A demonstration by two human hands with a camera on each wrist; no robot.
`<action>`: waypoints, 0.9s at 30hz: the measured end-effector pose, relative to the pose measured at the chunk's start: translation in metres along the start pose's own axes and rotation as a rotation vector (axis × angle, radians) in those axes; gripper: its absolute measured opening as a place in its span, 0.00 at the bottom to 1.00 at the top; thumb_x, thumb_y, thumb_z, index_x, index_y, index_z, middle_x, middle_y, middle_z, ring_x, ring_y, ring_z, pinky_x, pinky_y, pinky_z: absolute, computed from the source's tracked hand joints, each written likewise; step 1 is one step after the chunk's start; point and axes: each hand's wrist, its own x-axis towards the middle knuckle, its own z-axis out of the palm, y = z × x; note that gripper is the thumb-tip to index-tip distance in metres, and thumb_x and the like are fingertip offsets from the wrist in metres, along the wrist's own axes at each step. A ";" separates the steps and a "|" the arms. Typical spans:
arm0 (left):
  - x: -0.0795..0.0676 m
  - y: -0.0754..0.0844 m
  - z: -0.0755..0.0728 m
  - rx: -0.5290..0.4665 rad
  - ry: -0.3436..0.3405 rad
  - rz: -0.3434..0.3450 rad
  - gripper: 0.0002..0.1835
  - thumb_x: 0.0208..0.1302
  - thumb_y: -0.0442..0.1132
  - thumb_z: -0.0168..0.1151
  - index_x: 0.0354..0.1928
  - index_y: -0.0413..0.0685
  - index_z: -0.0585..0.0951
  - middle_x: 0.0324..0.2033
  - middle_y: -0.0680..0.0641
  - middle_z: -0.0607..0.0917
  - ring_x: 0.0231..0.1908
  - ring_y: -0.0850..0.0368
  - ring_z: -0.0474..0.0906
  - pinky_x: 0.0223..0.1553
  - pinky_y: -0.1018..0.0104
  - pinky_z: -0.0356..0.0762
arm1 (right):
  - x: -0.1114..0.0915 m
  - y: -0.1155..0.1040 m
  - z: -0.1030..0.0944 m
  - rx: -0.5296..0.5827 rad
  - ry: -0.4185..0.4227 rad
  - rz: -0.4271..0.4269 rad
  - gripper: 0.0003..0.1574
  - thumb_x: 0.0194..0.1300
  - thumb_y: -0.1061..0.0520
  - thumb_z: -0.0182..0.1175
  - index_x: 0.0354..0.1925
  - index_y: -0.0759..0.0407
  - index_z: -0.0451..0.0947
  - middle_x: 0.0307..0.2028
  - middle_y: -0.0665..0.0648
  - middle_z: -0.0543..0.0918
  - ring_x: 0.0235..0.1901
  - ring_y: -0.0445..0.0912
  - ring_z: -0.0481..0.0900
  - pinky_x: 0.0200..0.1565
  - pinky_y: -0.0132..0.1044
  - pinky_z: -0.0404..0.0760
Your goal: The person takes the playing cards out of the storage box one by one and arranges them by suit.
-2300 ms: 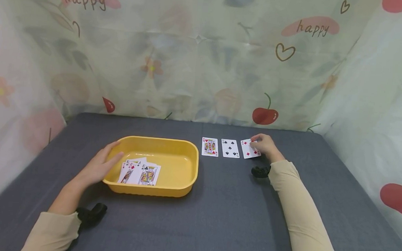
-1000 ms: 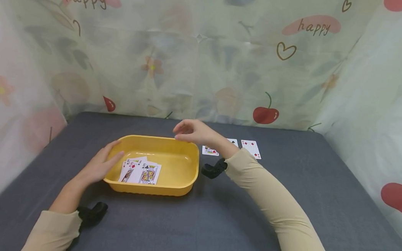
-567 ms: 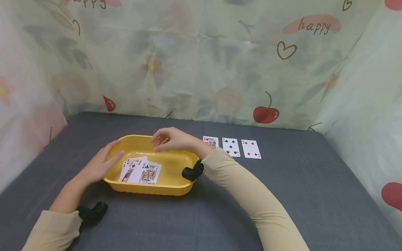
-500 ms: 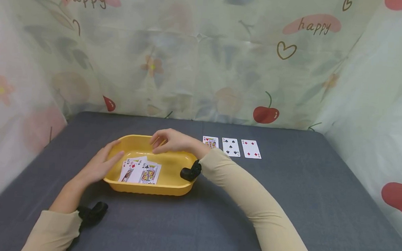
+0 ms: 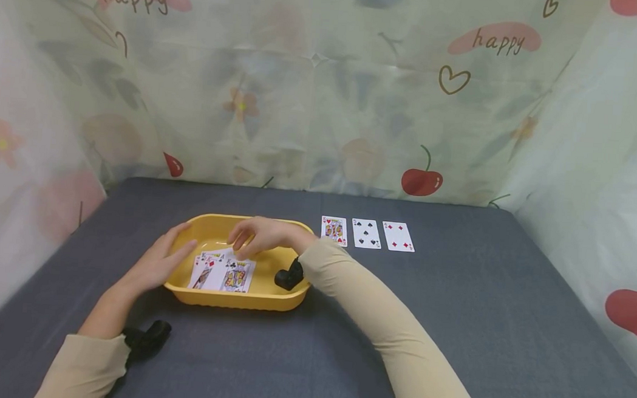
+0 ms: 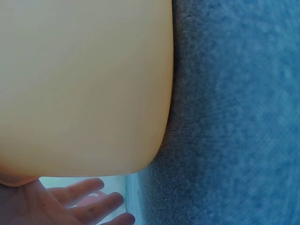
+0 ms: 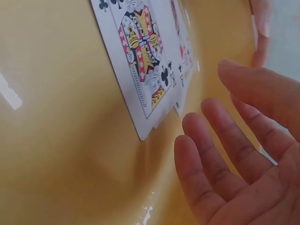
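Note:
My left hand (image 5: 158,262) rests at the left end of a yellow plastic basin (image 5: 285,294), its thumb over the rim. Its fingers (image 6: 101,206) stretch out straight beyond the basin's wall in the left wrist view. Inside the basin lie several overlapping face-up playing cards (image 5: 212,278), a king of clubs (image 5: 237,276) on top at the right. My right hand (image 5: 264,235) hovers inside the basin, fingertips close over the cards' upper edge. In the right wrist view, nothing is between the loosely bent fingers and thumb of the right hand (image 7: 243,154).
Right of the basin, a king of hearts (image 5: 334,230), a five of spades (image 5: 367,233) and a four of diamonds (image 5: 398,236) lie face up in a row on the dark grey tablecloth (image 5: 481,306). A printed curtain (image 5: 313,101) hangs behind.
My right hand has let go of the four of diamonds at the row's right end and moved left, then down into the basin. My left hand has stayed in place.

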 end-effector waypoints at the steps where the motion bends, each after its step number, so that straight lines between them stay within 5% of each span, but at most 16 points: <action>1: 0.000 0.000 0.000 -0.001 -0.001 -0.001 0.40 0.70 0.61 0.37 0.72 0.41 0.44 0.68 0.27 0.51 0.66 0.30 0.50 0.62 0.33 0.51 | 0.001 0.000 0.001 -0.002 -0.002 0.002 0.27 0.59 0.60 0.63 0.57 0.62 0.71 0.51 0.60 0.80 0.45 0.41 0.76 0.41 0.25 0.74; 27: -0.001 -0.001 0.001 -0.006 0.012 0.015 0.39 0.71 0.59 0.38 0.72 0.41 0.45 0.68 0.27 0.52 0.66 0.30 0.50 0.62 0.34 0.51 | 0.007 0.002 0.020 -0.256 -0.018 0.100 0.27 0.47 0.59 0.73 0.45 0.55 0.72 0.41 0.54 0.73 0.41 0.43 0.71 0.40 0.26 0.70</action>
